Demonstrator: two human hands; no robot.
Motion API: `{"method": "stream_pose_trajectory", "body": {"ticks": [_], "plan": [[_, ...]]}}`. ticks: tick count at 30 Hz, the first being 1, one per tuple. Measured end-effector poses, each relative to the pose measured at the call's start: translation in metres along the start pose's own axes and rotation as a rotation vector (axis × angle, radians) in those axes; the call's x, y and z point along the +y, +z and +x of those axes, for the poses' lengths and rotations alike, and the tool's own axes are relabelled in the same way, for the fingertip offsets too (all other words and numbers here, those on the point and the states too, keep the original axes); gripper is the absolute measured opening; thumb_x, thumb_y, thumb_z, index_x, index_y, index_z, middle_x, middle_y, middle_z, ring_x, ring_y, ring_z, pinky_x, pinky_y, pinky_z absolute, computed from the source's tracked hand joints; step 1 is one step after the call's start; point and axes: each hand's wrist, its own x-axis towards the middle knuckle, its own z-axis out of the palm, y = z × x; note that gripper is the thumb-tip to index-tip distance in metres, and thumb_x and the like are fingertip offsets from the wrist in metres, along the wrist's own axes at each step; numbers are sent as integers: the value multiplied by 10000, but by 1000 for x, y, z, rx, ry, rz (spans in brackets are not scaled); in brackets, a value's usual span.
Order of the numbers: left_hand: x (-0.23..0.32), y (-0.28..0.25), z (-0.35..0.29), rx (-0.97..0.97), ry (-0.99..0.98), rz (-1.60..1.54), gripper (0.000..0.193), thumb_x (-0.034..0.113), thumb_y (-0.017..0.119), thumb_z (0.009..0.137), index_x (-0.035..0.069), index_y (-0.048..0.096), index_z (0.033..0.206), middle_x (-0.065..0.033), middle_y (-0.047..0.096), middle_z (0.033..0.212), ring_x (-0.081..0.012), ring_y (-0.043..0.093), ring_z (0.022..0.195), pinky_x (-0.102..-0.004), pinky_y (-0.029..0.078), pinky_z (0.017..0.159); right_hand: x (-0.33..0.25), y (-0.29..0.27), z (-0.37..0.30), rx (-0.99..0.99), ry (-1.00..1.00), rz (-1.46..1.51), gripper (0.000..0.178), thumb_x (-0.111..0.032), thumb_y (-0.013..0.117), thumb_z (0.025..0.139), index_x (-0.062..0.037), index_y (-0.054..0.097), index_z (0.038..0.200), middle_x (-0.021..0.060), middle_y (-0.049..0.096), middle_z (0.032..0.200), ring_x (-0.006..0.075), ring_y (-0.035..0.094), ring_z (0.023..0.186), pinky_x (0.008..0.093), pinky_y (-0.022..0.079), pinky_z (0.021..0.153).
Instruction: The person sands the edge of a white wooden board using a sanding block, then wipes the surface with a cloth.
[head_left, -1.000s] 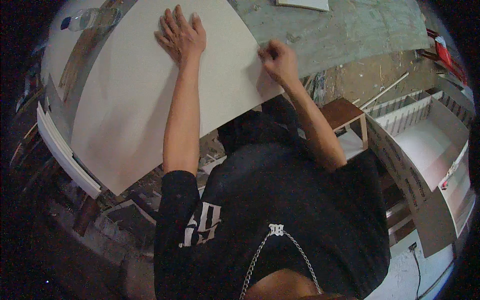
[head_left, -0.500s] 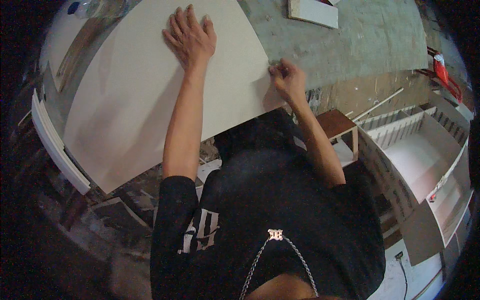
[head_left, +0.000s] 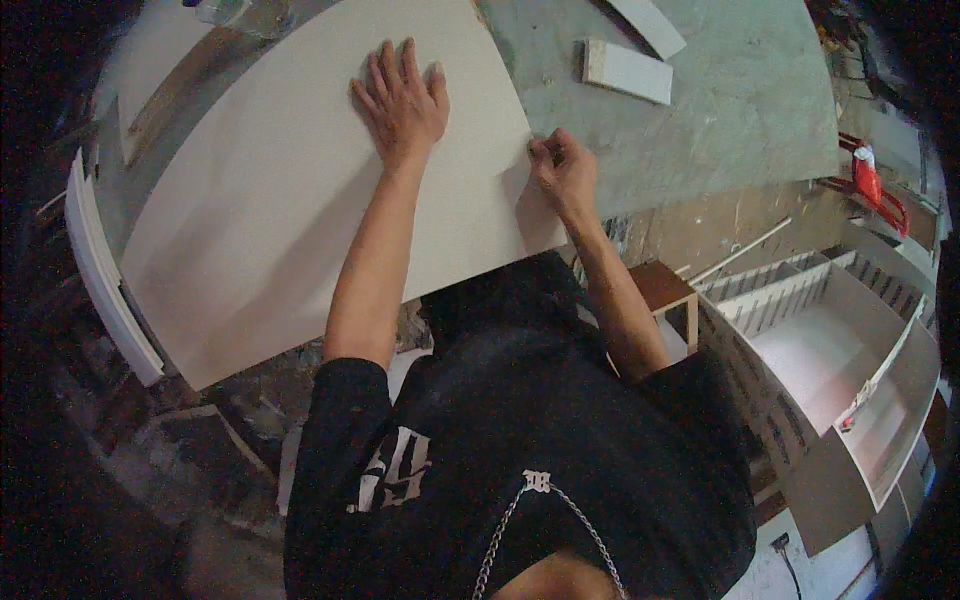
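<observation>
Left hand flat, fingers spread; right hand curled, pinching.

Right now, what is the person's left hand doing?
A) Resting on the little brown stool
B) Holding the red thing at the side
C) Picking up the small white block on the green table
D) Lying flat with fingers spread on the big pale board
D: the left hand lies palm down, fingers spread, on the big pale board, while the right hand pinches at the board's right edge.
</observation>
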Motion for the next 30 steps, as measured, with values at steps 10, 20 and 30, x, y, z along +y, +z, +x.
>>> {"method": "stream_pose_trajectory", "body": {"ticks": [10,20,30], "plan": [[5,-39,8,-77,-85,-15,579,349,495,971,99,362,1476,-133,316,1543,-328,263,1439,-576,159,1161,25,-46,-44,143,-320,68,104,-64,661,870,-38,663,970,52,650,712,104,578,636,275,484,641],[7,-62,-10,-133,-125,-68,590,419,392,987,88,373,1475,-110,312,1553,-299,238,1451,-565,77,1188,20,-31,-53,-124,-487,-201,216,-152,668,861,-118,714,1069,126,645,930,336,651,824,402,521,683],[1,-57,-8,73,-73,-79,539,364,517,944,70,460,1392,-142,392,1476,-335,319,1392,-590,186,1140,20,-34,-63,-138,-576,-165,309,-154,714,826,-148,712,1134,112,651,959,292,663,865,354,533,745]]}}
